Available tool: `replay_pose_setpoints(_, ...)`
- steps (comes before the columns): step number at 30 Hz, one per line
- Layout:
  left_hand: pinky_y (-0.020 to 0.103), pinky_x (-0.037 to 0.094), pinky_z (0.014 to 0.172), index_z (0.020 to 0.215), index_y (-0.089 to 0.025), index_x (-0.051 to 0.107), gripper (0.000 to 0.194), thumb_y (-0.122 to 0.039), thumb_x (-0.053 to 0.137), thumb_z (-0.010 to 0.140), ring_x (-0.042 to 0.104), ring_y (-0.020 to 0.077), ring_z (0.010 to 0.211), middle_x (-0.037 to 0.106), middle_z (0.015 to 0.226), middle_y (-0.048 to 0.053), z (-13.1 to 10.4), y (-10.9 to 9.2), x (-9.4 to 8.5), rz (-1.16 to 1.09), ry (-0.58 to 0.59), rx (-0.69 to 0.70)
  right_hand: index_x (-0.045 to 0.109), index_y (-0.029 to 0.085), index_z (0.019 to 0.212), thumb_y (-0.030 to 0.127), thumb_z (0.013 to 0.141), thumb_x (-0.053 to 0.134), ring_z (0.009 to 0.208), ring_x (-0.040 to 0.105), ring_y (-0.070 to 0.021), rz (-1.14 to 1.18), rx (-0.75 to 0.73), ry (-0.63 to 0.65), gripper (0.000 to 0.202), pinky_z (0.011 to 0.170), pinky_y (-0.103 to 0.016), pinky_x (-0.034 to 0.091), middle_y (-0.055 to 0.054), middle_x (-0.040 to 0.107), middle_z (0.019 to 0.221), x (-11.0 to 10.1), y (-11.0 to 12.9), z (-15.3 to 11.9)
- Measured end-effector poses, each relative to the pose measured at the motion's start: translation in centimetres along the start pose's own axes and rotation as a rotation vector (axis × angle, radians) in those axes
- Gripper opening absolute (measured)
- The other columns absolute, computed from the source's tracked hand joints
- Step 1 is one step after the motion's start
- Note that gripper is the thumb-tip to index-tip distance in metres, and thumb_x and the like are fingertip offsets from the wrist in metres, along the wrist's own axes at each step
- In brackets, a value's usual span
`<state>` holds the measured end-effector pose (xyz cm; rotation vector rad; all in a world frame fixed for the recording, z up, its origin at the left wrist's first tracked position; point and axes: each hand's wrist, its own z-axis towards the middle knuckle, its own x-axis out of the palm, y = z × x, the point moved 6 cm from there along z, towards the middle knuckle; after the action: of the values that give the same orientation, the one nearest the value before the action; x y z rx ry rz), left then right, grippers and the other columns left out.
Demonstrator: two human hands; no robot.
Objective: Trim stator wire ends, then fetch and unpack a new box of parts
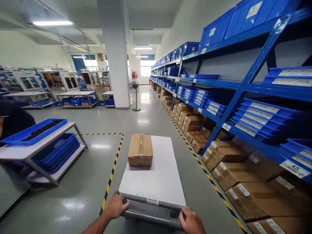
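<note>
Both hands on the cart handle [152,209], pushing down the aisle.
Left hand [116,206] and right hand [192,221] wrap their fingers shut around the bar; cardboard box [140,149] rides far on the deck. Next, judging by the blue shelving [243,84] right: steer straight.

A brown matt cardboard box [140,149], sealed with glossy clear tape, sits on the smooth white matt deck of a cart [156,175]. The cart's grey metal tube handle [151,209] looks dull and scuffed. The grey floor [80,191] is glossy. Blue shelving [246,86] is painted metal.
</note>
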<state>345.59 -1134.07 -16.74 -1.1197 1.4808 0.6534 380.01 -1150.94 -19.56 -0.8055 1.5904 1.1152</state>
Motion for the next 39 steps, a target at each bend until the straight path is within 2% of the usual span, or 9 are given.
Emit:
replay_pose_setpoints(5, 0.038, 0.050, 0.081, 0.083, -0.014, 0.069, 0.051, -0.057, 0.042, 0.094, 0.068, 0.0209, 0.084, 0.074, 0.088, 0.009, 18.3, 0.5, -3.4, 0.039, 0.094, 0.043, 0.068, 0.018, 0.084, 0.020, 0.093, 0.045, 0.088, 0.067, -0.0188, 0.035, 0.022, 0.014, 0.025, 0.079, -0.030, 0.045, -0.006, 0.073, 0.091, -1.2, -0.5, 17.8)
replay_pose_setpoints(9, 0.041, 0.049, 0.084, 0.083, -0.015, 0.068, 0.049, -0.051, 0.038, 0.097, 0.068, 0.0220, 0.089, 0.073, 0.089, 0.009, 32.8, -1.2, -7.3, 0.035, 0.111, 0.062, 0.066, 0.015, 0.086, 0.031, 0.096, 0.052, 0.091, 0.063, -0.0175, 0.031, 0.059, 0.062, 0.023, 0.087, -0.036, 0.047, -0.005, 0.070, 0.094, -3.4, -1.9, 32.7)
replay_pose_setpoints(15, 0.041, 0.052, 0.085, 0.093, -0.014, 0.067, 0.042, -0.051, 0.047, 0.095, 0.067, 0.0209, 0.088, 0.072, 0.093, 0.008, 54.6, -3.9, -13.5, -0.013, 0.125, 0.028, 0.066, 0.015, 0.090, 0.041, 0.096, 0.055, 0.097, 0.063, -0.0188, 0.023, 0.128, 0.170, 0.029, 0.092, -0.041, 0.049, -0.005, 0.069, 0.099, -7.0, -4.6, 55.4)
replay_pose_setpoints(20, 0.044, 0.054, 0.089, 0.113, -0.016, 0.063, 0.034, -0.043, 0.058, 0.093, 0.064, 0.0223, 0.100, 0.066, 0.115, 0.009, 72.8, -4.9, -14.7, -0.062, 0.164, -0.012, 0.066, 0.015, 0.094, 0.045, 0.095, 0.056, 0.093, 0.065, -0.0183, 0.005, 0.209, 0.337, 0.032, 0.088, -0.040, 0.052, -0.005, 0.069, 0.099, -7.7, -8.7, 75.5)
replay_pose_setpoints(23, 0.044, 0.054, 0.090, 0.117, -0.017, 0.062, 0.033, -0.040, 0.058, 0.093, 0.063, 0.0237, 0.104, 0.063, 0.121, 0.009, 83.9, -5.6, -15.9, -0.083, 0.168, -0.028, 0.066, 0.014, 0.097, 0.045, 0.094, 0.058, 0.093, 0.065, -0.0186, -0.023, 0.243, 0.389, 0.032, 0.088, -0.040, 0.053, -0.005, 0.069, 0.100, -8.6, -10.6, 87.4)
replay_pose_setpoints(25, 0.043, 0.054, 0.089, 0.114, -0.017, 0.063, 0.033, -0.042, 0.058, 0.093, 0.064, 0.0227, 0.102, 0.065, 0.118, 0.009, 91.5, -6.3, -17.9, -0.088, 0.156, -0.029, 0.066, 0.014, 0.097, 0.044, 0.094, 0.058, 0.095, 0.064, -0.0189, -0.040, 0.254, 0.388, 0.031, 0.089, -0.041, 0.052, -0.005, 0.069, 0.101, -9.9, -11.2, 95.0)
replay_pose_setpoints(29, 0.040, 0.052, 0.084, 0.099, -0.014, 0.065, 0.036, -0.048, 0.053, 0.094, 0.066, 0.0192, 0.087, 0.070, 0.097, 0.007, 106.6, -7.6, -23.4, -0.073, 0.119, 0.000, 0.066, 0.014, 0.096, 0.044, 0.094, 0.058, 0.094, 0.065, -0.0186, -0.036, 0.257, 0.357, 0.031, 0.090, -0.041, 0.052, -0.006, 0.069, 0.100, -13.0, -11.3, 109.8)
replay_pose_setpoints(34, 0.035, 0.047, 0.074, 0.079, -0.016, 0.067, 0.046, -0.043, 0.034, 0.096, 0.068, 0.0259, 0.084, 0.073, 0.087, 0.012, 125.4, -8.0, -28.8, -0.034, 0.125, 0.035, 0.067, 0.014, 0.096, 0.044, 0.094, 0.058, 0.096, 0.065, -0.0189, 0.012, 0.269, 0.302, 0.031, 0.091, -0.042, 0.052, -0.006, 0.069, 0.101, -15.0, -12.2, 128.5)
replay_pose_setpoints(39, 0.037, 0.047, 0.075, 0.091, -0.019, 0.072, 0.052, -0.046, 0.028, 0.093, 0.069, 0.0301, 0.091, 0.074, 0.098, 0.013, 144.2, -9.0, -33.1, -0.020, 0.166, 0.037, 0.066, 0.014, 0.100, 0.045, 0.095, 0.056, 0.099, 0.065, -0.0196, 0.036, 0.252, 0.244, 0.033, 0.092, -0.042, 0.052, -0.007, 0.069, 0.106, -16.7, -14.2, 147.5)
